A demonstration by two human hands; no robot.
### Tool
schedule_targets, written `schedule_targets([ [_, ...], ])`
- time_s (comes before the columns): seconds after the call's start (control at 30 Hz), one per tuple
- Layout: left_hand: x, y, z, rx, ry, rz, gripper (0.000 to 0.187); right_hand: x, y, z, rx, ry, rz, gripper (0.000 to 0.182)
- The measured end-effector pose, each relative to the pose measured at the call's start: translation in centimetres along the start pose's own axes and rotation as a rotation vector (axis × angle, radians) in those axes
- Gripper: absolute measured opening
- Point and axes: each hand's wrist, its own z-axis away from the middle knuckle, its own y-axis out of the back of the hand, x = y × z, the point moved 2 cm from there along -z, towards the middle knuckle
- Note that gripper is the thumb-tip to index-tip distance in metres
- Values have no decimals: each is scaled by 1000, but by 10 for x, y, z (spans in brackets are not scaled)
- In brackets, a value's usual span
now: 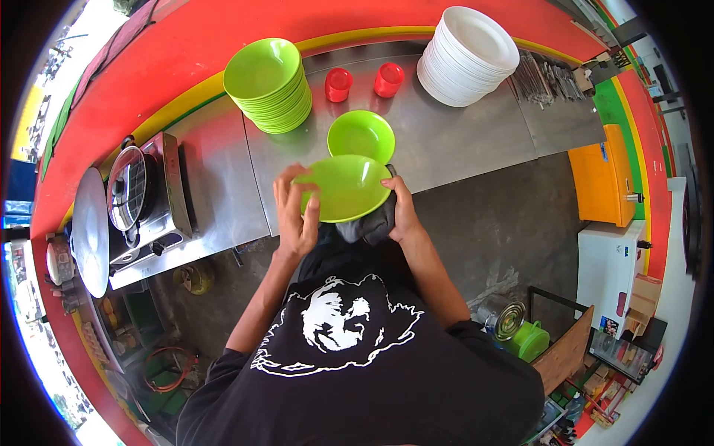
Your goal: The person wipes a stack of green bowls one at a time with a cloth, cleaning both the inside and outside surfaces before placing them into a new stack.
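A shallow green bowl point(346, 189) is held tilted in front of my chest, its inside facing up. My right hand point(404, 212) grips its right rim, thumb on top, with a dark grey cloth point(370, 225) bunched under the bowl. At the left rim, my left hand point(297, 212) has its fingers curled around the edge, slightly blurred. Just beyond, another green bowl point(361, 137) rests on the steel counter point(476, 145). A tall stack of green bowls point(268, 85) stands farther back to the left.
White plates point(468, 56) are stacked at the back right, near a row of cutlery point(547, 78). Two red cups point(338, 84) stand between the stacks. On the left is a stove point(167, 186) with a lidded pan point(128, 189). An orange cabinet point(602, 178) stands at right.
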Motion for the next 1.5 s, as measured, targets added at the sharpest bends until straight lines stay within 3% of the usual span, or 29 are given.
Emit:
schedule_targets([
  [0.03, 0, -9, -1, 73, 150, 104, 26, 3, 2, -3, 58, 81, 83, 34],
  [0.1, -32, -22, 12, 84, 415, 337, 55, 10, 14, -11, 181, 248, 251, 29],
  [0.2, -48, -28, 10, 39, 593, 751, 46, 2, 19, -8, 333, 331, 813, 26],
  [0.23, -55, -30, 7, 25, 575, 651, 43, 4, 20, -11, 397, 432, 861, 28],
  [0.33, -71, -34, -8, -6, 507, 433, 39, -2, 11, -11, 607, 402, 1298, 33],
  [0.53, -112, -55, -23, -11, 383, 324, 38, 11, 17, -35, 664, 449, 1050, 37],
  [0.67, -127, -66, -41, -69, 365, 342, 39, 13, 22, -51, 786, 575, 1180, 30],
  [0.9, -152, -88, -60, -98, 350, 280, 41, 14, 43, -78, 765, 589, 993, 23],
  [1.1, -176, -111, -60, -195, 306, 169, 45, 8, 67, -91, 830, 570, 1046, 33],
  [1.2, -182, -122, -57, -191, 278, 137, 48, 6, 88, -101, 873, 663, 1286, 40],
  [1.5, -204, -136, -45, -224, 236, 44, 54, 0, 93, -110, 856, 695, 1283, 44],
])
